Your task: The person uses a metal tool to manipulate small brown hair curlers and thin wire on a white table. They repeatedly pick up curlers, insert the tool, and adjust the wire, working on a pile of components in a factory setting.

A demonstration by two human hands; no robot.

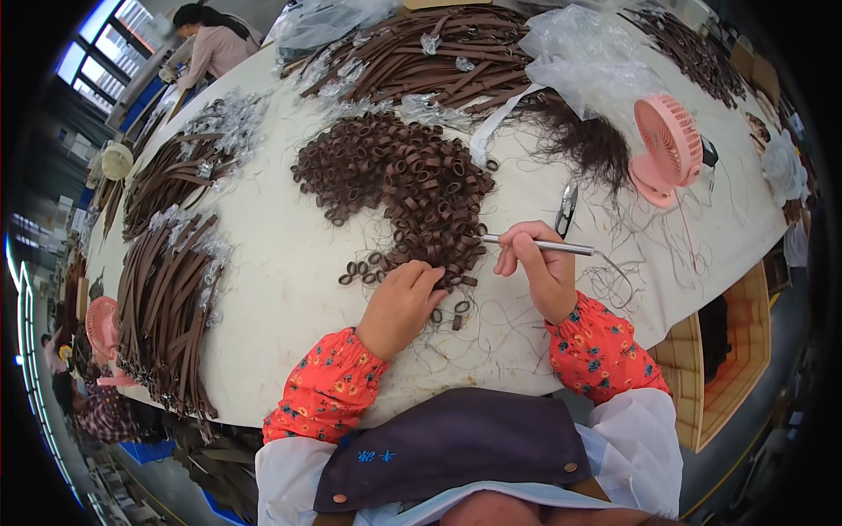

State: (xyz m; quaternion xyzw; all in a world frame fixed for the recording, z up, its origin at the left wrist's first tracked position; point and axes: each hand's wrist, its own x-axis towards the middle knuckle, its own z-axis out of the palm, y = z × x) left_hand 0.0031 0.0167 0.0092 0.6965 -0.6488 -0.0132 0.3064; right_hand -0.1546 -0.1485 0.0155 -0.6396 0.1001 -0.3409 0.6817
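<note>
Head view: a tan, slatted, wooden-looking box [688, 377] stands below and right of a pile of small dark-brown, leather-like rings [412, 167], with a dark mass [715, 337] inside it, too shadowed to identify; a crumpled clear plastic bag [583, 61] lies above and right of the pile, its contents unclear.

The rings are flat bands bent into small ovals, heaped thickly on a creamy-white cloth-covered table [281, 228]; left of the pile lie bundles of long, flat brown strips [167, 302] with crinkly clear plastic about their ends, and above it spreads a larger heap of similar strips [430, 61]; right of it are a tangle of fine dark threads [583, 136], black-and-silver snips [567, 210] and a pink plastic fan [671, 145].

The right hand [539, 272], at the pile's lower right, pinches a slim silver pen-shaped tool [553, 245] with a trailing wire, its tip just beside the rings; the left hand [399, 307] touches the pile's lower edge, fingers bent and close together; whether they grip a ring, I cannot tell.
</note>
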